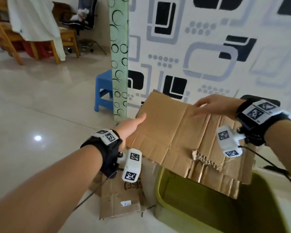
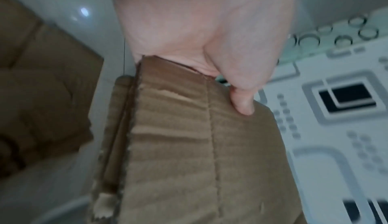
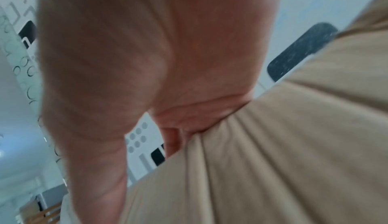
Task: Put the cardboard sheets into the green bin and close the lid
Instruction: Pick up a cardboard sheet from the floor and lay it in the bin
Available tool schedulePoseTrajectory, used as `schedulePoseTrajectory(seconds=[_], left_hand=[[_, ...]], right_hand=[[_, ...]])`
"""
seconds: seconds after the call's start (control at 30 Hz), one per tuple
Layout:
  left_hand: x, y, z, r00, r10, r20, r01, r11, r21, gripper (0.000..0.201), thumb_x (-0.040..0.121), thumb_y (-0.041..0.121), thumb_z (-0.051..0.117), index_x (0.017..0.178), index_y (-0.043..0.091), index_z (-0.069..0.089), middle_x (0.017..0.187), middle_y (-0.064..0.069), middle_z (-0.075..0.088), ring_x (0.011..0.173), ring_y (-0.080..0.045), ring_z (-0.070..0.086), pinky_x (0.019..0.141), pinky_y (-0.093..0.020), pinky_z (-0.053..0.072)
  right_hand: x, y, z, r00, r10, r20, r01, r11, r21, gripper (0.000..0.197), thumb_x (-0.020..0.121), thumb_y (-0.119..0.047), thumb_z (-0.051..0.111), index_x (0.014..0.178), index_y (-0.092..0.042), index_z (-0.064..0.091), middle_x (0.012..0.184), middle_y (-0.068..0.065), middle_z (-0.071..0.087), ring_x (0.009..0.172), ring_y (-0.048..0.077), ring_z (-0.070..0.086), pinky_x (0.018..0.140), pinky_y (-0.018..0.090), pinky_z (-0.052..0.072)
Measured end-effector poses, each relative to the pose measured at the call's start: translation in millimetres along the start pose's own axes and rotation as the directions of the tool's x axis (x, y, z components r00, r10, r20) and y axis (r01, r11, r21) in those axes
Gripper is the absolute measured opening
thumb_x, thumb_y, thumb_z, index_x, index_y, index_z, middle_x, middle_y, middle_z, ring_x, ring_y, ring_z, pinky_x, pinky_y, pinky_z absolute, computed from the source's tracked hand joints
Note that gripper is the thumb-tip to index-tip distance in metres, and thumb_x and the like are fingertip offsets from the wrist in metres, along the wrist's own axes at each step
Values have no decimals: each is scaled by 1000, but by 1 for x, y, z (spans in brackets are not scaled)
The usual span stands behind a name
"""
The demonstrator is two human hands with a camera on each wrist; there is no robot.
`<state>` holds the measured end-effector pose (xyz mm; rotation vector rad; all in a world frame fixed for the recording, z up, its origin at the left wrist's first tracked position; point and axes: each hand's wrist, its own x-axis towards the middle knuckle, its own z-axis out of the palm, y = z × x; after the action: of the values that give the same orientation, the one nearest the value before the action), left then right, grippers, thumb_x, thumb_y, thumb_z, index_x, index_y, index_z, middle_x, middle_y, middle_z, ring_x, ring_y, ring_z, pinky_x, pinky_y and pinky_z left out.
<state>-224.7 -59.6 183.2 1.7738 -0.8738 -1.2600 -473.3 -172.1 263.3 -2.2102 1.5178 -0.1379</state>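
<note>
A torn cardboard sheet (image 1: 180, 132) hangs tilted over the open green bin (image 1: 208, 204), its lower edge dipping inside (interior otherwise shadowed). The left hand (image 1: 133, 126) pinches its left edge, the right hand (image 1: 215, 105) grips the far edge. Another cardboard sheet (image 1: 119, 199) lies on the floor left of the bin.

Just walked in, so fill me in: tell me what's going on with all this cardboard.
A person holds a cardboard sheet with both hands, left hand gripping its left edge and right hand its top edge, over the open green bin. It isn't inside yet. Another cardboard piece lies on the floor beside the bin.
</note>
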Motion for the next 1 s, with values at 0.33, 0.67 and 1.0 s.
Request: schedulePoseTrajectory(seconds=[0.33,0.67,1.0], left_hand=[[32,14,111,911,-136,389,59,977,205,59,86,54,60,129,13,56,121,-7,60,104,-23,57,83,-37,45],[78,10,118,967,-88,240,31,972,231,39,92,32,62,128,16,57,116,-7,71,104,-25,68,89,-41,54],[101,-27,168,940,-13,340,-62,976,208,32,93,20,62,124,14,63,110,-10,71,83,-22,68,76,-35,58]], right_hand=[[-17,147,20,987,93,128,-96,995,24,61,69,-51,84,123,-30,64,104,-8,68,98,13,62,107,47,43],[-3,173,100,959,154,239,-159,987,3,69,73,-53,81,132,-27,58,120,-9,58,116,19,56,107,42,41],[-4,186,143,946,206,250,-210,978,-14,61,66,-60,79,120,-36,63,102,-13,67,98,13,63,95,41,51]])
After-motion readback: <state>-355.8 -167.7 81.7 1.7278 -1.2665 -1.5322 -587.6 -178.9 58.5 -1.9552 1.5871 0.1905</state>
